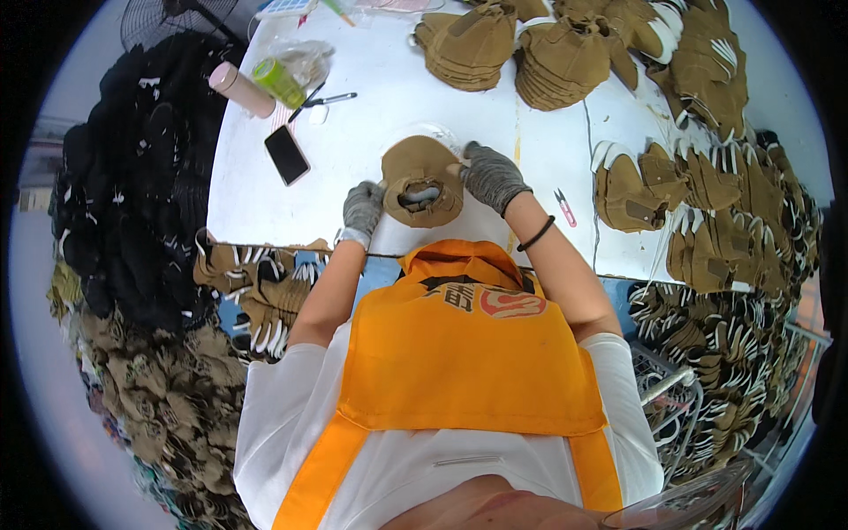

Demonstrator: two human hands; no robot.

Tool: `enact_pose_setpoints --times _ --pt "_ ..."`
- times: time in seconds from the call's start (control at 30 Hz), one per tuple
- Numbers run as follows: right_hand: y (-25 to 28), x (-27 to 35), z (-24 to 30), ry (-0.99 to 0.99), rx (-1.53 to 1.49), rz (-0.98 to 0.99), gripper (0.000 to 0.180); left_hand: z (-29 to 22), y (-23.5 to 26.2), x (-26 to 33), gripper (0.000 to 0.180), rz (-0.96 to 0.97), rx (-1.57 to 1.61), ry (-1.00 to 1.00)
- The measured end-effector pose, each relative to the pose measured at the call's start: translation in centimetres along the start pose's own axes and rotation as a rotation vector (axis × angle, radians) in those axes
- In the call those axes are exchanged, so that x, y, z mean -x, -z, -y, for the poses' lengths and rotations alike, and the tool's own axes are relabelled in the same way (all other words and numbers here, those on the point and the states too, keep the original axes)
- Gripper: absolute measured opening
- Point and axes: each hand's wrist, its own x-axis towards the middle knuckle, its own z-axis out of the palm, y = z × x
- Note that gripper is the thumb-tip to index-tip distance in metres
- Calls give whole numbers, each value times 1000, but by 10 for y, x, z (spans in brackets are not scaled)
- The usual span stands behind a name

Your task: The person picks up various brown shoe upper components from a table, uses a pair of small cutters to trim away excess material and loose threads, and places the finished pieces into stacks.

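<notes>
A brown fabric cap point(422, 157) lies in front of me near the table's front edge, its wide flat brim pointing away. Toward me, a rough-edged opening shows something grey inside. My left hand point(363, 210), in a grey knit glove, pinches the cap's left edge. On the other side my right hand point(493, 177), gloved the same way, is closed on the right edge; its fingertips are partly hidden. A pale round disc point(442, 132) shows from under the cap's far side. To the right of my right hand lie pink-handled thread snips point(566, 208).
Stacked brown caps point(470, 49) fill the table's point(353, 71) far right, with more cap pieces point(627, 190) at right. Far left are a phone point(287, 155), a pink bottle point(240, 90), a green container point(279, 83) and pens point(331, 100). Black piles point(146, 194) flank the table.
</notes>
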Motion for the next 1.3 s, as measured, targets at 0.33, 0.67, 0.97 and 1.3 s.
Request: enact_pose_setpoints --times 0.33,0.67,0.97,1.3 --pt "113 39 88 201 326 27 20 55 -7 -12 23 284 581 95" --pt "50 177 121 1498 -172 295 25 53 -8 -10 20 228 135 -240" --pt "78 176 38 1594 -13 330 24 64 -22 -7 13 172 750 187" --pt "71 167 71 1597 -61 139 23 64 -19 -30 18 236 648 66"
